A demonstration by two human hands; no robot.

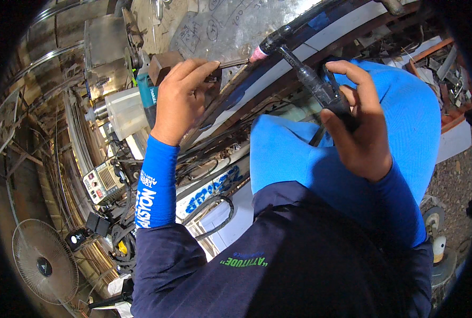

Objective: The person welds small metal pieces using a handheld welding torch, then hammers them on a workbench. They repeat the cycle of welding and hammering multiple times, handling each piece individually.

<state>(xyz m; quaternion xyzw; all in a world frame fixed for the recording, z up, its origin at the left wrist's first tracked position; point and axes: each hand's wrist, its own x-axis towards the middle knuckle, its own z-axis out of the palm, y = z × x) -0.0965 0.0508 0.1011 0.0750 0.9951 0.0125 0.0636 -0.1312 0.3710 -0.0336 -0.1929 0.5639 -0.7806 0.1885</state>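
My right hand [360, 127] is wrapped round the black handle of a TIG welding torch [309, 77], on the right side of the head view. Its pink nozzle [258, 54] points left and down at the edge of a grey metal tabletop [228, 29]. My left hand [180, 100] is at that same edge, fingers bent, thumb and index finger closed on a thin metal piece [234, 64]. The far end of this piece lies close by the nozzle; whether they touch I cannot tell. Palm-side fingers of the left hand are partly in shadow.
Beside my left wrist lie a teal power tool [147, 91] and a brown metal block [163, 65]. A welding machine [102, 183] with cables and a standing fan [45, 262] are at the left. Blue cloth [405, 100] covers my legs; a scrap bin [448, 69] stands at the right.
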